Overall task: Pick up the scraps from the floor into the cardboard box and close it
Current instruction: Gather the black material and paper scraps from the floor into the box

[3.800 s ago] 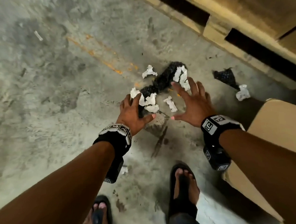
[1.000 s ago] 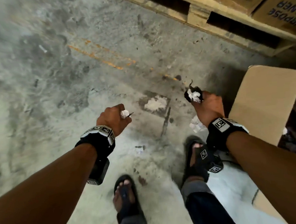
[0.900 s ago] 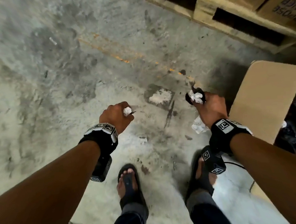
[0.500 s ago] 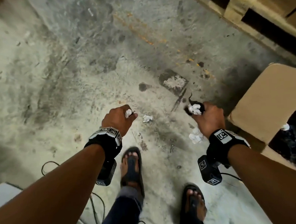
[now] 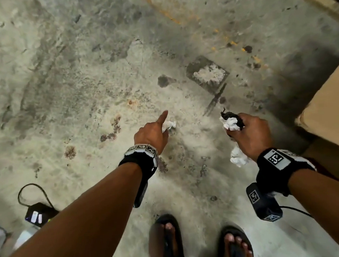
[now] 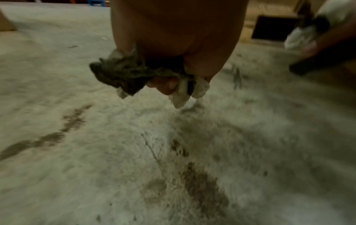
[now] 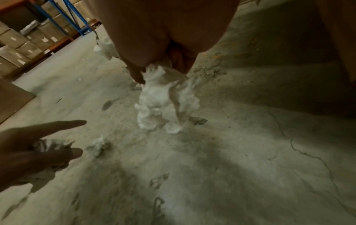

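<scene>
Both my arms reach forward and down, a black band on each wrist. My left hand [image 5: 152,134] points its index finger straight ahead — the other fingers [image 6: 169,84] stay curled round a wad of scraps [image 6: 123,76] in the palm. My right hand [image 5: 249,135] is a closed fist, knuckles up, gripping its own bundle of scraps [image 5: 231,122] — some poke out past the thumb, some hang below the wrist side.

- The cardboard box [image 5: 330,106] is cut off by the head view's right edge; its inside is out of sight.
- The right hand [image 5: 250,135] hides most of its scraps [image 5: 231,122].
- The left wrist view is blurred; the dark wad [image 6: 123,74] cannot be identified.
</scene>
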Motion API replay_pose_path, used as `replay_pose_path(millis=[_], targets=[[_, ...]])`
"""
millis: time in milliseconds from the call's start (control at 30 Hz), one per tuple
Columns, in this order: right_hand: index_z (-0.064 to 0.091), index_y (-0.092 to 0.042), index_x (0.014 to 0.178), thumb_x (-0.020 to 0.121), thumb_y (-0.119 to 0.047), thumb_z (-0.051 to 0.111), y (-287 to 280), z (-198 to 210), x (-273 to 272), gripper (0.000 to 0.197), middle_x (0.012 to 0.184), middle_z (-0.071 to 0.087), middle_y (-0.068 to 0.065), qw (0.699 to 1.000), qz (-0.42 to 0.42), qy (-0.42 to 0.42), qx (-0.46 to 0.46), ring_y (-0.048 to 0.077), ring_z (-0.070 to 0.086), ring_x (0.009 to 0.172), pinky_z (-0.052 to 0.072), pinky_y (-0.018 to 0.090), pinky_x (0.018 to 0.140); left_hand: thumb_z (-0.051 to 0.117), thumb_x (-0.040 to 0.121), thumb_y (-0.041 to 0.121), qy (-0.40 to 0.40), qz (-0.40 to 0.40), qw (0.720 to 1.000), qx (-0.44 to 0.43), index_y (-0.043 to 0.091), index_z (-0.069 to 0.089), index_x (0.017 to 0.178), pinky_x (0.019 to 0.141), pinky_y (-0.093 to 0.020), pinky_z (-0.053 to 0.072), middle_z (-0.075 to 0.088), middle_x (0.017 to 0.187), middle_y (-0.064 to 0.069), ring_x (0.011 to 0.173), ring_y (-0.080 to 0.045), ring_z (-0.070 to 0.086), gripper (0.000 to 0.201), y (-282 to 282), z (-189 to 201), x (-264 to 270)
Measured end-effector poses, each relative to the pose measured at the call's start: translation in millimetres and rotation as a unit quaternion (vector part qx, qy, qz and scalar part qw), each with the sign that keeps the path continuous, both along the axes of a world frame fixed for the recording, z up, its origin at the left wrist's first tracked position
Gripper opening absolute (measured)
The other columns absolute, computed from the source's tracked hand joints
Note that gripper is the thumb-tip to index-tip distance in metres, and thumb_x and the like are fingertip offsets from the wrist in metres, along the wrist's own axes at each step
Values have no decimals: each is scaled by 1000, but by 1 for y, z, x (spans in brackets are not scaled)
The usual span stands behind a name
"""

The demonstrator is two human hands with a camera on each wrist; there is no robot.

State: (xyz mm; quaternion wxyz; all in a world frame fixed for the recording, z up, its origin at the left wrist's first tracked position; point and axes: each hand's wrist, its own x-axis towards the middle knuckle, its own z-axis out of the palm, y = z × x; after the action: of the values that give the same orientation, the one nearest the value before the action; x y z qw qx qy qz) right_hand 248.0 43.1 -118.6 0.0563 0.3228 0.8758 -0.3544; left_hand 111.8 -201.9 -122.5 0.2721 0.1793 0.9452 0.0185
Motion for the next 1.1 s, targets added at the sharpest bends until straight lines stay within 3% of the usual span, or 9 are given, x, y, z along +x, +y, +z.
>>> replay_pose_path(millis=[67,167,233,300,433,600,733,900,1100], targets=[[73,-13,96,79,-24,74,13,-14,3,20,82,74,10,1000,-6,0,-1,30,69,80,55,37,70,43,96,42,-12,-2,1000,-2,48,16,150,63,-35,41,64,89,-6,83,-35,63,60,10,-24,5],[74,-14,96,75,-19,76,24,-23,8,21,84,75,10,1000,-8,-8,-11,29,69,81,48,30,67,42,96,41,-5,31,999,19,36,40,132,62,-35,41,67,93,-12,78,-36,60,36,22,-42,11],[75,-14,98,77,-19,76,29,-23,13,22,88,76,10,1000,-16,-1,-11,29,69,84,46,28,67,44,97,38,-4,48,998,33,26,47,119,61,-36,41,66,92,-14,77,-38,59,25,26,-44,14],[74,-12,100,81,-20,74,30,-17,18,21,91,76,10,999,-30,9,-18,30,69,88,52,32,73,45,97,37,-9,50,998,31,23,49,113,62,-37,40,61,85,-13,79,-39,60,22,23,-33,20],[73,-13,99,82,-27,73,26,29,37,22,90,76,10,997,-75,9,-28,30,70,85,56,40,75,47,96,39,-4,-10,1000,13,25,50,113,59,-34,39,61,80,-9,68,-35,55,22,27,33,32],[72,-15,106,84,-28,71,38,122,76,25,95,76,13,991,-115,21,-59,33,70,89,55,40,76,50,96,37,-9,-78,997,26,25,52,126,63,-35,45,70,95,-13,83,-39,65,32,73,143,39],[72,-15,107,87,-27,70,91,190,129,23,94,77,9,982,-171,48,-71,27,70,88,49,29,71,52,95,38,-6,-113,992,63,26,53,126,66,-38,47,71,98,-15,87,-43,65,33,157,217,70],[71,-13,111,84,-23,74,183,225,215,29,96,76,10,971,-229,18,-72,27,70,90,41,25,67,54,92,43,-16,-152,984,87,31,55,120,69,-41,51,70,96,-16,88,-42,66,30,272,256,146],[69,-7,114,86,-22,75,273,227,316,33,98,75,11,941,-333,-15,-62,29,69,94,38,16,71,54,88,51,-47,-183,977,101,33,52,107,68,-40,52,71,90,-16,85,-42,65,27,377,250,230]])
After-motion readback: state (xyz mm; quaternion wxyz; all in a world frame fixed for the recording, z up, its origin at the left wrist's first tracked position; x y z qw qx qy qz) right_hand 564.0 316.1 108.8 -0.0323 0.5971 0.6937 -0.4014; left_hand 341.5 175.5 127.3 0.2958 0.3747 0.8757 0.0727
